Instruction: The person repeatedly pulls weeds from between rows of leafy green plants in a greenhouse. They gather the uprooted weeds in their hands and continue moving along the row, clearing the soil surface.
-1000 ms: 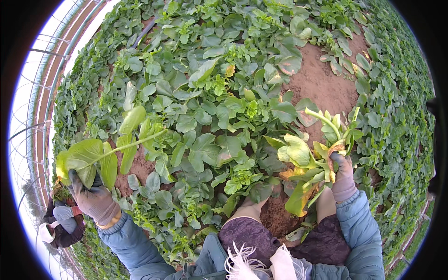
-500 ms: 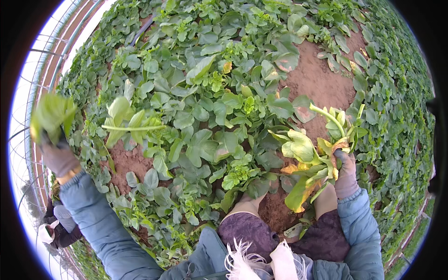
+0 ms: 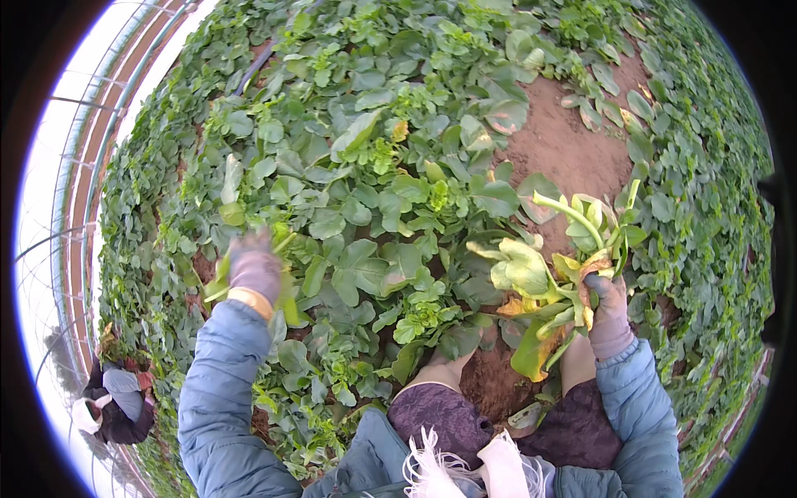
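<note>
My right hand (image 3: 610, 315), in a greyish glove, is closed round a bunch of yellowing leaves (image 3: 540, 282) with thick pale stalks. Some of those leaves have brown, withered edges, and the bunch is held above my right knee. My left hand (image 3: 256, 270), gloved and with a tan band at the wrist, is low over the plants on the left, its back showing. Green leafy stems (image 3: 288, 303) stick out on both sides of it. Its fingers are blurred and partly hidden, but appear closed on the stems.
Low leafy plants (image 3: 357, 266) cover the ground all round. Bare reddish soil (image 3: 573, 141) shows ahead on the right. My knees (image 3: 444, 415) are among the plants. At the far left another person (image 3: 120, 407) is bent down near a curved framework (image 3: 79, 166).
My left hand has swung in from the far left to the plants, where a pale-stalked leafy stem was visible. My right hand has kept its bunch with little movement.
</note>
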The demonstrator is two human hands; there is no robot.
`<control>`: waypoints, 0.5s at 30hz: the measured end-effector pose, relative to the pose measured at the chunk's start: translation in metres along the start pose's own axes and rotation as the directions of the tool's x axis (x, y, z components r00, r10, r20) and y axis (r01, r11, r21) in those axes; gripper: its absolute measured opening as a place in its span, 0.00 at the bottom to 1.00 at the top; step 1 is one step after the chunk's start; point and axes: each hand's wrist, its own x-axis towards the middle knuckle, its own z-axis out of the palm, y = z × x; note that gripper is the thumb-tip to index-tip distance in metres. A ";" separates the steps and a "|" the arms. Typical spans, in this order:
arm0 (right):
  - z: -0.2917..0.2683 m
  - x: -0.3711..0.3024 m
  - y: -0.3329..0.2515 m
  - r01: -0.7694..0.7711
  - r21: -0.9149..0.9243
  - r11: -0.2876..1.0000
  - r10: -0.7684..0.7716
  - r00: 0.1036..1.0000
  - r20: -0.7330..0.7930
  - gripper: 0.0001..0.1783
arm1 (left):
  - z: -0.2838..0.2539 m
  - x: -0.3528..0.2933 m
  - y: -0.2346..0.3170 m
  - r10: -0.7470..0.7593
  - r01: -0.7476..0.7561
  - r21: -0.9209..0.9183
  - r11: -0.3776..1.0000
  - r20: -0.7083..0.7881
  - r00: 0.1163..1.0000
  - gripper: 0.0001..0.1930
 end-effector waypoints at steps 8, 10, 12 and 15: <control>-0.004 -0.003 -0.002 -0.029 0.079 0.996 0.032 0.998 -0.048 0.26 | 0.086 0.010 0.026 -0.344 0.105 -0.759 0.643 -0.163 0.925 0.15; -0.005 -0.004 -0.002 0.024 0.055 0.998 -0.022 0.999 -0.029 0.27 | 0.088 0.011 0.037 -0.424 0.157 -0.864 0.479 -0.070 0.903 0.23; -0.006 -0.004 -0.002 -0.025 0.069 0.997 0.027 1.000 -0.016 0.27 | 0.093 0.014 0.049 -0.478 0.181 -0.890 0.419 -0.047 0.877 0.25; -0.009 -0.003 -0.001 -0.021 0.080 0.997 0.022 1.000 -0.014 0.27 | 0.106 0.027 0.061 -0.454 0.286 -0.887 0.364 0.100 0.886 0.28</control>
